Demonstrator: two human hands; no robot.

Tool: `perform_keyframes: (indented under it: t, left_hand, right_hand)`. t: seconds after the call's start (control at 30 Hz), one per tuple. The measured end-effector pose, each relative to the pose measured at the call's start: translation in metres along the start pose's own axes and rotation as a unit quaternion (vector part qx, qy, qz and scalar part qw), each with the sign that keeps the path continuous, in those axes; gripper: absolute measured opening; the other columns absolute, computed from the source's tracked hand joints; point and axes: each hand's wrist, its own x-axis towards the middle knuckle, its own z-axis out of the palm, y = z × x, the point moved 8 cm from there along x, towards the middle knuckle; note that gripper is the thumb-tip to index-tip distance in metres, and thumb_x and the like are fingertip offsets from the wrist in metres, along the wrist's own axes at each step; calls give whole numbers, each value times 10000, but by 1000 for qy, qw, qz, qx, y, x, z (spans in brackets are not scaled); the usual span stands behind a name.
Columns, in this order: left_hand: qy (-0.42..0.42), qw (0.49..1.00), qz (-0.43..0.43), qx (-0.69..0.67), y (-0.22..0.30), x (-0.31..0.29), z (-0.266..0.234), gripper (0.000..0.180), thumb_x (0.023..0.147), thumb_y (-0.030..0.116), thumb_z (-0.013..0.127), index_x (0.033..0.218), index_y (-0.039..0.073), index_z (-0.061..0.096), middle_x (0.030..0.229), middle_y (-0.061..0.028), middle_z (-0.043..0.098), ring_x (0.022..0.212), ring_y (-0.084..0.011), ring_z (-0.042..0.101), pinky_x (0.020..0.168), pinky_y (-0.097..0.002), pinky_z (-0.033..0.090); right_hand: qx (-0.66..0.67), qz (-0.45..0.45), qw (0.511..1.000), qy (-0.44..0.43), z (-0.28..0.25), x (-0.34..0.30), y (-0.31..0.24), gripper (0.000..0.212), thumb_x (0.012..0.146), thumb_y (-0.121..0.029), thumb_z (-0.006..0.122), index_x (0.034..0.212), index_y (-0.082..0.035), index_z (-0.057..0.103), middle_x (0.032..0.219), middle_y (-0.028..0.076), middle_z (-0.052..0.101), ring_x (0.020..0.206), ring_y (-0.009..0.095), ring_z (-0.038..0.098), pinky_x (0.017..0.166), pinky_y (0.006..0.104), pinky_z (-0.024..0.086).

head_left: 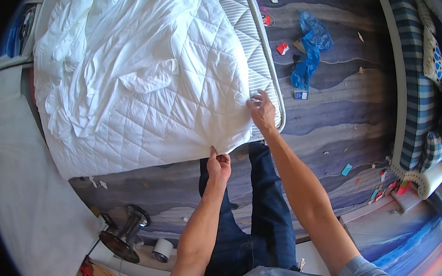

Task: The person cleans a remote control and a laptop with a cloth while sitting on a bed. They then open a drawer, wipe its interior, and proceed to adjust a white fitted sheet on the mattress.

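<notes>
Pinching the near hem of the white quilted pad, the left hand is closed on the fabric at the foot edge of the mattress. The right hand grips the same pad's side edge, farther up the mattress and close to its right border. The pad spreads away from both hands toward the mattress's far end, its long axis running along the mattress. A blue plastic bag lies on the floor right of the mattress.

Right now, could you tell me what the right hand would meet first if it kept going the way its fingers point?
The right hand already touches the white quilted cover; straight on, it would probably slide further over it.
</notes>
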Motion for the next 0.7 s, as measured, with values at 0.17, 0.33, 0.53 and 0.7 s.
perform_keyframes:
  t: [0.17,0.33,0.53,0.7]
  left_hand:
    - [42,998,8,37,-15,-14,21,91,932,201,624,991,132,630,866,22,657,753,-114,621,551,-254,487]
    - [-40,994,-12,98,-19,-26,32,94,920,197,634,1001,152,617,842,31,648,676,-108,583,515,-240,450]
    - [39,980,-31,192,-29,-42,9,159,919,256,636,1034,163,579,849,20,630,625,-126,554,464,-243,355]
    - [-6,961,-67,269,-57,-39,12,242,920,378,632,1040,179,568,831,-3,643,628,-131,574,462,-245,354]
  right_hand:
    - [283,195,912,-226,37,8,-13,707,784,-107,704,1402,-28,370,1013,110,658,803,188,619,650,327,508]
    - [448,248,810,-288,32,8,-33,480,795,-130,718,1226,-32,531,855,56,642,647,132,558,555,258,444]
    - [-188,7,967,-171,-74,27,2,361,706,-305,771,787,36,680,734,189,679,659,281,657,620,373,491]
    - [-37,63,993,-94,-100,13,50,343,812,-288,705,842,52,672,654,128,636,592,185,581,590,349,474]
